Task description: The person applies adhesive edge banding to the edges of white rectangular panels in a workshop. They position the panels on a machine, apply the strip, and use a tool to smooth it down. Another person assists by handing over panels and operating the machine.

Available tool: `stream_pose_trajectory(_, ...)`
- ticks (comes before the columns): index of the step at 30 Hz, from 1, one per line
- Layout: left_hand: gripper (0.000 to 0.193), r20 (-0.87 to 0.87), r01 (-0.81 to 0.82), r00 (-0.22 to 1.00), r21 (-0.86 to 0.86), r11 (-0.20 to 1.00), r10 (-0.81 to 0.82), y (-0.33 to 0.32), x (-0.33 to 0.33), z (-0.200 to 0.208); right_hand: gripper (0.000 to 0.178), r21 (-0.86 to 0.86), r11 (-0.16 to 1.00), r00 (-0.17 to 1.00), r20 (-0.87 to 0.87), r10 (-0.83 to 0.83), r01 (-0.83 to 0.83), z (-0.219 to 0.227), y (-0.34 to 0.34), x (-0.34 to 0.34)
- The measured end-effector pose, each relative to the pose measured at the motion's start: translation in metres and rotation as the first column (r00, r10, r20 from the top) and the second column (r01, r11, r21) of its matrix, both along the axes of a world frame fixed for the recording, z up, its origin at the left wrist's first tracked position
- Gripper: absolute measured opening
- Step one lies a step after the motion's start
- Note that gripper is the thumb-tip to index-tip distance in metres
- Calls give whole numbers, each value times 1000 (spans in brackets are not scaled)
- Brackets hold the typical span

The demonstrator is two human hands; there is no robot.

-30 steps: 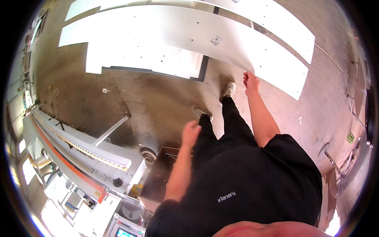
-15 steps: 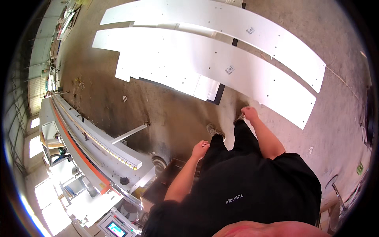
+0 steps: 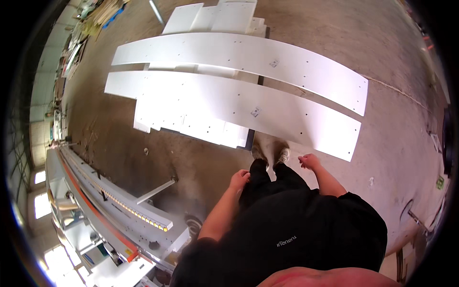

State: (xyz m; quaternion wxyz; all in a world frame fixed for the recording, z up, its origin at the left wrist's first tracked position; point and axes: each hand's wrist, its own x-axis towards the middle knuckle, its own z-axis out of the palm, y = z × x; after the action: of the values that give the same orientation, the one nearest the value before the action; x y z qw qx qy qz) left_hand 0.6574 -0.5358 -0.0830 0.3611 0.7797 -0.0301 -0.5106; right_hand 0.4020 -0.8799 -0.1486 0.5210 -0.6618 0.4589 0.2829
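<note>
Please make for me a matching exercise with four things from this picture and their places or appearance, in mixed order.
Things:
1. Left hand
2. Right hand
3. Front long panel
4. Machine

Descriptions:
A. White, with dark dots
B. Beside the left leg of the black trousers
C. At lower left, with an orange strip
D. Just below the panel's edge in the picture

Pairs: 1-B, 2-D, 3-A, 4-C

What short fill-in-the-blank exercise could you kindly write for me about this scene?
1. The long panel nearest the shoes is coloured ____.
2. Of the left hand and the right hand, the one nearer this panel is the ____ one.
3. The person's shirt is ____.
4. The strip along the machine is ____ and red-toned.

Missing words: white; right; black; orange.
</note>
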Motion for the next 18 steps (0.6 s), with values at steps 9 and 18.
stream_pose_trajectory(9, 36, 71, 323, 945, -49, 945, -320, -104, 121, -85, 45, -130, 972, 965, -151, -216, 197, 48, -7, -32)
stream_pose_trajectory(18, 26, -143, 124, 979, -148, 981, -145, -201, 189, -66, 31, 47, 836, 822, 160, -546, 546, 17, -60, 56)
